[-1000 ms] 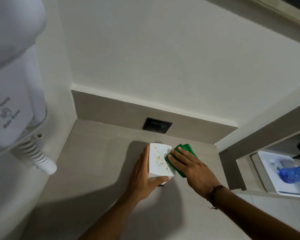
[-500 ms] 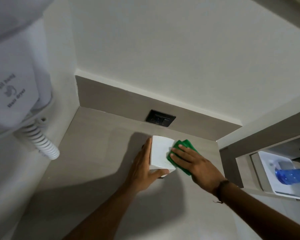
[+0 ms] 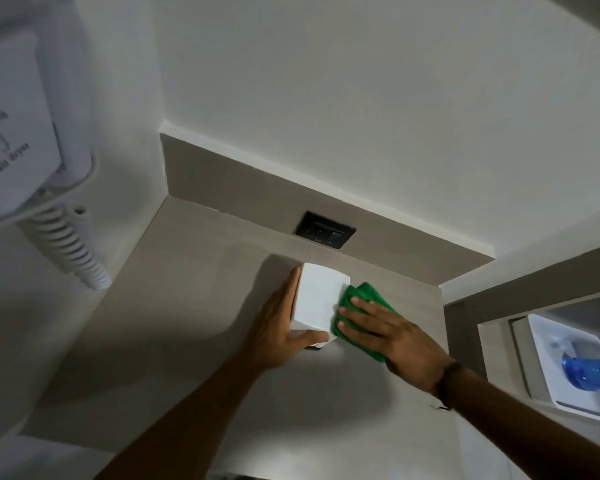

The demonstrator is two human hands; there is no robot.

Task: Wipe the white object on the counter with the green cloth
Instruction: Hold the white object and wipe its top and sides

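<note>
A white box-shaped object (image 3: 317, 296) stands on the grey counter (image 3: 194, 306) near the back wall. My left hand (image 3: 278, 327) grips it from the left, palm on its side and thumb under its near edge. My right hand (image 3: 388, 330) presses a green cloth (image 3: 361, 299) flat against the object's right side, fingers spread over the cloth. Part of the cloth is hidden under my hand.
A black wall socket (image 3: 324, 230) sits in the backsplash just behind the object. A white wall-mounted hair dryer (image 3: 18, 133) with a coiled cord (image 3: 70, 247) hangs at the left. At the right, a lower shelf holds a white tray (image 3: 548, 375) and a blue bottle (image 3: 589, 374).
The object has turned in my left hand, so its patterned face no longer shows. My right hand and the cloth slid from its face to its right side.
</note>
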